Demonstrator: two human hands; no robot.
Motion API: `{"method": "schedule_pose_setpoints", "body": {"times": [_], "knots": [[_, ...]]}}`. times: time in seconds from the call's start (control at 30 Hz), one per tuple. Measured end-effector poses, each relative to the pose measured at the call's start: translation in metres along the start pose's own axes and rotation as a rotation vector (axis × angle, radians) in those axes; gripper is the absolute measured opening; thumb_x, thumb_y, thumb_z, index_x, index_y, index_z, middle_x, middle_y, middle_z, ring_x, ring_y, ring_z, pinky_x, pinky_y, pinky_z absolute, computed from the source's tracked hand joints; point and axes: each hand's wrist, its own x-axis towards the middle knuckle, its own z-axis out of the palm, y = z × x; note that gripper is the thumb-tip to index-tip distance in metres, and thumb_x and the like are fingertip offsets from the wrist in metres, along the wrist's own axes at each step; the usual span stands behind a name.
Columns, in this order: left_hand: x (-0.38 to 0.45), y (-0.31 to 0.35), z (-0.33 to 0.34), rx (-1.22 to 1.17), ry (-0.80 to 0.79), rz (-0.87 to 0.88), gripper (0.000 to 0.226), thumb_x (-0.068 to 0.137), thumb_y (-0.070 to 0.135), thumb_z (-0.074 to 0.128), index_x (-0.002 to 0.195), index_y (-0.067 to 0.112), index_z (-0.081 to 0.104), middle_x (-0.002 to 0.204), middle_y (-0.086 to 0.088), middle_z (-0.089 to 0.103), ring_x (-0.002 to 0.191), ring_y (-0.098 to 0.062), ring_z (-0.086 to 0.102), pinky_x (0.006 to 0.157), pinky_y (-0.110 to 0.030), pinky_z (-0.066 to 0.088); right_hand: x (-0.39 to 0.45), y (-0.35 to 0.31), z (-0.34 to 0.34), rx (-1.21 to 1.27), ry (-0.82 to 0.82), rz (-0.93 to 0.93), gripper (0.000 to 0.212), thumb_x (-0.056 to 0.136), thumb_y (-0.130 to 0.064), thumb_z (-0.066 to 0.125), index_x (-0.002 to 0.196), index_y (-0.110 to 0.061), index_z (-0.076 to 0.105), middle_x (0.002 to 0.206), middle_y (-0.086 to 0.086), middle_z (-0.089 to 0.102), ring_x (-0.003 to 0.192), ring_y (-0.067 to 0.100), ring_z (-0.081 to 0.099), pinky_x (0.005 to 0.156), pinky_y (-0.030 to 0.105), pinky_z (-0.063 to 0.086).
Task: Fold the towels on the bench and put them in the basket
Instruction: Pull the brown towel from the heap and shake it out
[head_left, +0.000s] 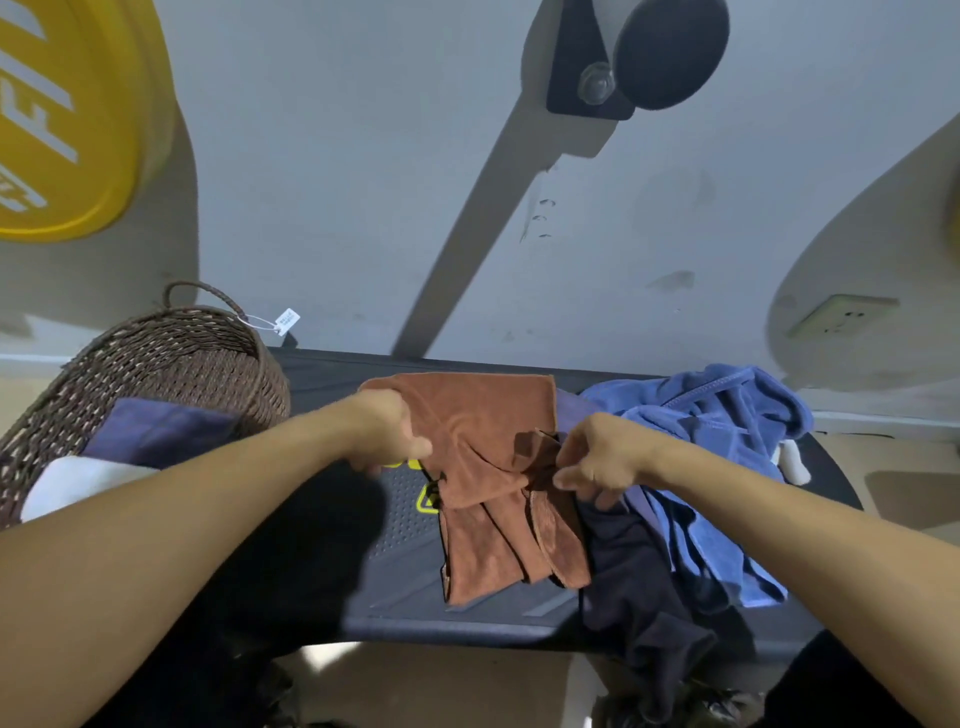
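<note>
We hold brown towel (483, 467) over bench (405, 587); left hand (389, 431) and right hand (597, 457) each pinch an edge | basket (218, 364) at left | risk: bunched lower half folds crooked; loose pinch drops it

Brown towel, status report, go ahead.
Left hand and right hand both grip brown towel, half folded over bench. Basket at left holds folded towels. Blue towel and dark towel still unfolded at right.
</note>
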Motion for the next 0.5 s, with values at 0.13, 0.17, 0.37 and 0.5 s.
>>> {"method": "schedule_pose_setpoints", "body": {"times": [0.13,0.17,0.37,0.5], "knots": [[-0.008,0.016,0.044,-0.010,-0.217,-0.090,0.054,0.090,0.050,0.062,0.108,-0.001,0.060,0.097,-0.018,0.074,0.083,-0.028,0.072,0.076,-0.032,0.056,0.007,0.010,0.033,-0.386,-0.003,0.032,0.048,0.077,-0.037,0.082,0.109,-0.009,0.060,0.100,0.010,0.064,0.079,0.024,0.070,0.070,0.034,0.060],[-0.006,0.018,0.056,-0.044,-0.213,-0.119,0.059,0.088,0.051,0.064,0.115,0.000,0.055,0.107,-0.018,0.071,0.094,-0.030,0.070,0.082,-0.033,0.054,0.010,0.015,0.043,-0.476,0.046,0.014,0.062,0.073,-0.041,0.083,0.118,-0.008,0.055,0.111,0.010,0.062,0.093,0.028,0.067,0.081,0.036,0.058],[0.010,0.024,0.097,-0.404,-0.012,-0.004,0.038,0.084,0.033,0.075,0.110,0.012,0.058,0.108,0.004,0.063,0.103,-0.018,0.060,0.096,-0.028,0.047,0.009,0.028,0.076,-0.437,0.159,-0.164,0.039,0.074,-0.020,0.075,0.104,-0.005,0.055,0.110,0.011,0.061,0.098,0.032,0.060,0.077,0.035,0.052],[0.011,0.036,0.092,-0.494,0.240,0.116,0.042,0.083,0.024,0.073,0.058,0.023,0.040,0.042,0.018,0.046,0.047,-0.001,0.042,0.050,-0.013,0.033,-0.001,0.012,0.071,-0.396,0.053,-0.130,0.021,0.080,-0.011,0.065,0.098,-0.002,0.068,0.098,0.016,0.071,0.087,0.035,0.068,0.071,0.041,0.058]]}}
